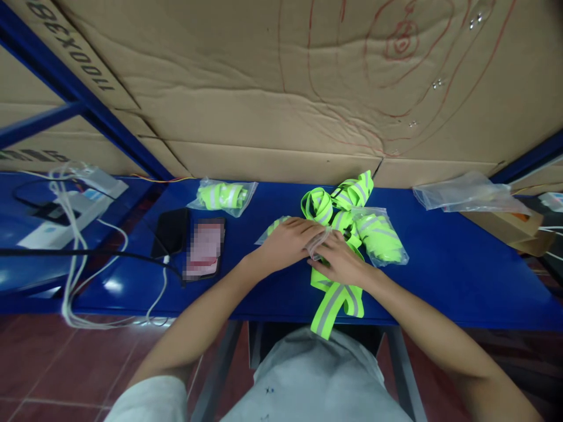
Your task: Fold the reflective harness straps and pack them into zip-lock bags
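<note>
My left hand (pixel 288 241) lies over a clear plastic bag (pixel 317 242) with neon yellow-green reflective strap inside, part of which shows beyond the knuckles. My right hand (pixel 342 259) meets it from the other side, and the crinkled edge of the bag is pinched between the fingers of both hands. Behind and under the right hand spreads a loose neon reflective strap (pixel 329 308) with a grey stripe; one end hangs over the table's front edge. Just right of that hand rests a filled bag of strap (pixel 382 237). A coiled strap (pixel 317 205) sits beyond my fingers.
Left on the blue table (pixel 440 275) are another bagged strap (pixel 224 196), a black phone (pixel 170 232) with a white cable, and a phone with a lit screen (pixel 204 249). A power strip (pixel 74 211) stands far left. Flat plastic bags (pixel 466 192) lie back right, before a cardboard wall (pixel 246 129).
</note>
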{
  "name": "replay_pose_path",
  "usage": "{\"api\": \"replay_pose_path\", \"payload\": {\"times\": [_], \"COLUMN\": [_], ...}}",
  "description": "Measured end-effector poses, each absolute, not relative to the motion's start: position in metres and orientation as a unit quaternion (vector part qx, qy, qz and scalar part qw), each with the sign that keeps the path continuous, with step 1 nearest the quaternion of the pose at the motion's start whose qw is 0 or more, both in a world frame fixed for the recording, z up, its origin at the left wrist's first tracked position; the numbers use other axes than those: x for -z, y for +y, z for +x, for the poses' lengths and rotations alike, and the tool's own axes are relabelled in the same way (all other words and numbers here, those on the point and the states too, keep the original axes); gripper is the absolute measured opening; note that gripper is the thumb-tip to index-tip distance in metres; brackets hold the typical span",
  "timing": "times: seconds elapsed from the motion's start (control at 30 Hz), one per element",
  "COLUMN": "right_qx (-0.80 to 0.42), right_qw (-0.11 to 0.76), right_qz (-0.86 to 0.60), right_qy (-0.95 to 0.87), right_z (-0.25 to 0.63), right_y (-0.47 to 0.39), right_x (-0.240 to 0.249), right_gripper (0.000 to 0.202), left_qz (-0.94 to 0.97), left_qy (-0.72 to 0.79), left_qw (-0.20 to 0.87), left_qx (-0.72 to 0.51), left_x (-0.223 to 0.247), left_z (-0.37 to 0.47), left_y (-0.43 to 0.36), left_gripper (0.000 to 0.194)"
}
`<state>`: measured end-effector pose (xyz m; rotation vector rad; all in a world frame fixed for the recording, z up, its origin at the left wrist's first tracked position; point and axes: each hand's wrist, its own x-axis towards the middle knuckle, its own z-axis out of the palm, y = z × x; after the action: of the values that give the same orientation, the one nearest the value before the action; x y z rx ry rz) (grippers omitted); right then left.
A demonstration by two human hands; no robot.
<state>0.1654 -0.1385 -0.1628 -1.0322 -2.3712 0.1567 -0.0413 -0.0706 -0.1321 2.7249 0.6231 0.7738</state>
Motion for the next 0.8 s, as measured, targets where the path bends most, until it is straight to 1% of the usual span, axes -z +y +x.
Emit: {"api": "replay_pose_path", "payload": {"times": [0.07,0.1,0.13,0.2,0.23,0.27,0.33,0.37,0.43,0.53,0.67,0.73,0.8], "right_qx": [-0.049,-0.037,-0.029,-0.058,-0.094,-0.136,-0.205,-0.224,-0.253,-0.294,-0.326,-0.334,-0.334], "right_qw": [0.289,0.315,0.352,0.438,0.47,0.489,0.503,0.504,0.511,0.523,0.53,0.535,0.547], "right_qz": [-0.382,-0.395,-0.414,-0.455,-0.467,-0.471,-0.464,-0.459,-0.446,-0.426,-0.418,-0.421,-0.432], "right_qy": [-0.876,-0.862,-0.839,-0.773,-0.743,-0.721,-0.7,-0.696,-0.69,-0.677,-0.661,-0.652,-0.635], "right_z": [0.168,0.17,0.172,0.176,0.177,0.178,0.177,0.176,0.174,0.174,0.176,0.177,0.177], "right_y": [-0.138,-0.138,-0.139,-0.139,-0.139,-0.139,-0.137,-0.136,-0.134,-0.132,-0.133,-0.136,-0.138], "right_x": [0.16,0.157,0.153,0.145,0.142,0.14,0.141,0.143,0.147,0.149,0.144,0.142,0.14], "right_gripper": [0.021,0.028,0.035,0.048,0.047,0.041,0.024,0.021,0.024,0.029,0.034,0.037,0.033], "left_qz": [0.928,0.924,0.918,0.887,0.866,0.845,0.806,0.794,0.766,0.734,0.694,0.676,0.66], "left_qy": [0.218,0.221,0.224,0.231,0.231,0.227,0.206,0.194,0.182,0.192,0.196,0.198,0.201], "left_qw": [0.141,0.149,0.166,0.254,0.307,0.362,0.464,0.496,0.545,0.569,0.607,0.623,0.637], "left_qx": [-0.268,-0.274,-0.282,-0.308,-0.319,-0.321,-0.305,-0.293,-0.288,-0.318,-0.334,-0.34,-0.344], "left_x": [0.128,0.125,0.121,0.113,0.108,0.105,0.102,0.102,0.106,0.116,0.126,0.128,0.128], "left_z": [-0.046,-0.05,-0.055,-0.063,-0.065,-0.067,-0.068,-0.067,-0.065,-0.063,-0.06,-0.057,-0.054], "left_y": [-0.068,-0.065,-0.062,-0.056,-0.054,-0.052,-0.05,-0.05,-0.048,-0.046,-0.046,-0.048,-0.051], "left_gripper": [0.035,0.037,0.038,0.039,0.038,0.038,0.039,0.04,0.041,0.049,0.074,0.073,0.07]}}
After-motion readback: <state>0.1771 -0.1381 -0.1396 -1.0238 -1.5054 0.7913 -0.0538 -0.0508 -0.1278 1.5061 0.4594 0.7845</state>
